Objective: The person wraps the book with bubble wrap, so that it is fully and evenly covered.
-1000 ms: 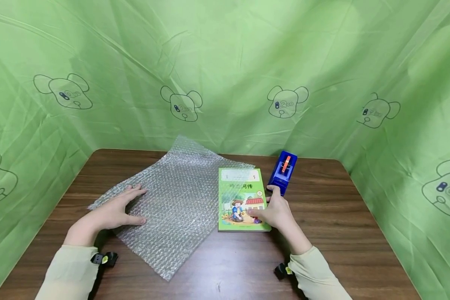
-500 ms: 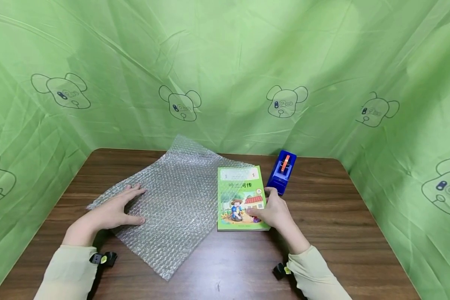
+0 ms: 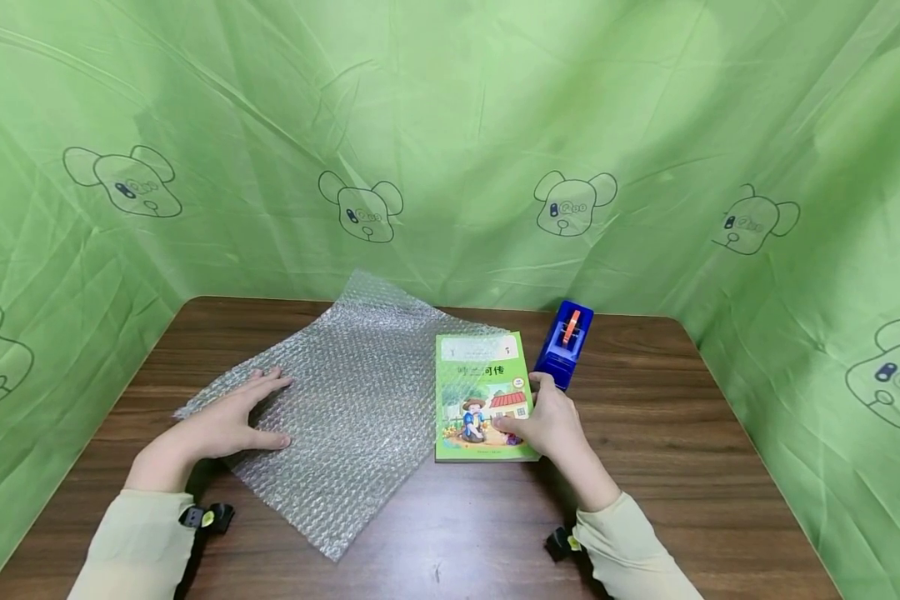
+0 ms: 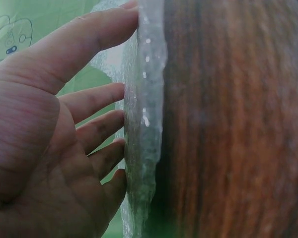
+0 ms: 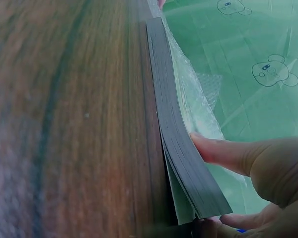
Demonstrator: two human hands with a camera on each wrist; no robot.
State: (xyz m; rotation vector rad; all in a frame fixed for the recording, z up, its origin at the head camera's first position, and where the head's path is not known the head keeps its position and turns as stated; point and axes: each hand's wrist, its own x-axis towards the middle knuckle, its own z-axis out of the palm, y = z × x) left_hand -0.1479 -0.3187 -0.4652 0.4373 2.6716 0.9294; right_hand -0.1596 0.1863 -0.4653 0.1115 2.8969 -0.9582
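Note:
A sheet of clear bubble wrap lies spread on the brown wooden table. My left hand rests flat on the sheet's left part with straight, spread fingers; the left wrist view shows those fingers against the bubble wrap. A green picture book lies face up with its left edge on the sheet. My right hand holds the book's right edge near the lower corner. The right wrist view has the thumb on the cover, with fingers at the page edge of the book.
A blue tape dispenser with an orange roll stands just behind my right hand, next to the book's top right corner. Green cloth with cartoon prints walls the table on three sides. Bare wood shows at the right and front.

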